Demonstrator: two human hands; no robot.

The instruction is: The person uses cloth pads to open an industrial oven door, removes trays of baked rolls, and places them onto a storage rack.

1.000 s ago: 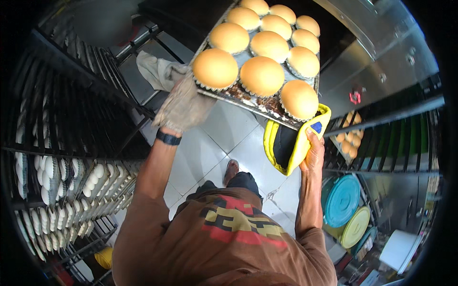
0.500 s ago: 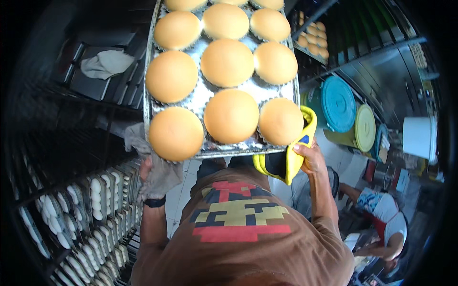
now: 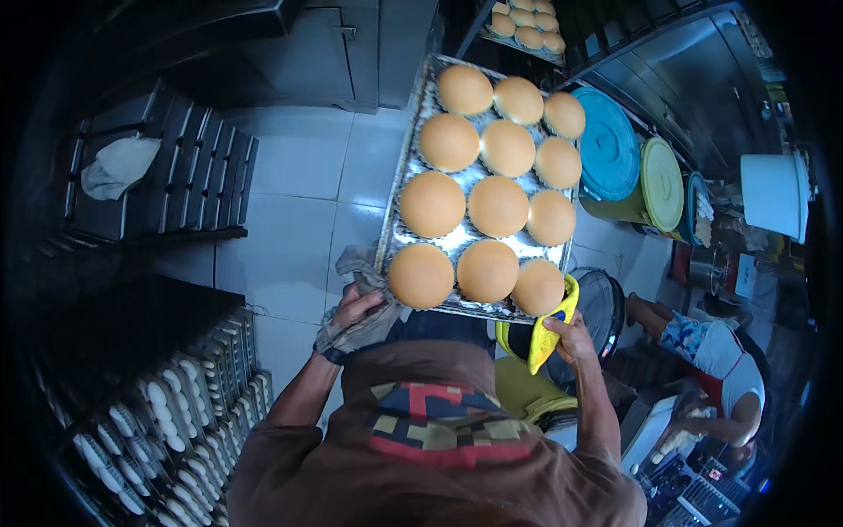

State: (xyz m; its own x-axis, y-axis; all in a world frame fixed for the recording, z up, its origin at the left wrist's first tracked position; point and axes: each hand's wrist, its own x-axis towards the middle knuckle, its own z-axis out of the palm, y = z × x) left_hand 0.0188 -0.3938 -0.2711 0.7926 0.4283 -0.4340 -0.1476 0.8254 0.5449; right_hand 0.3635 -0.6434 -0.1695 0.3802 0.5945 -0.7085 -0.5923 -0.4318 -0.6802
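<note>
A metal tray (image 3: 392, 204) of several round golden buns (image 3: 499, 205) in paper cups is held out in front of me. My left hand (image 3: 358, 305) has its fingers wrapped in a crumpled grey cloth (image 3: 356, 328) at the tray's near left corner. At the near right corner, my right hand (image 3: 569, 338) grips a folded yellow and black oven mitt (image 3: 551, 350) against the tray, thumb on top.
Racks of trays with pale dough (image 3: 167, 408) stand at left, below a rack holding a white cloth (image 3: 120, 168). Another bun tray (image 3: 527, 28) sits racked ahead. Lidded tubs (image 3: 596, 145) stand right; a co-worker (image 3: 720, 369) works dough lower right. Tiled floor (image 3: 294, 228) shows left.
The tray has swung round as I turned, bringing tubs and co-worker into view at right; since half a second ago it sits lower and farther right in the picture, with more floor showing.
</note>
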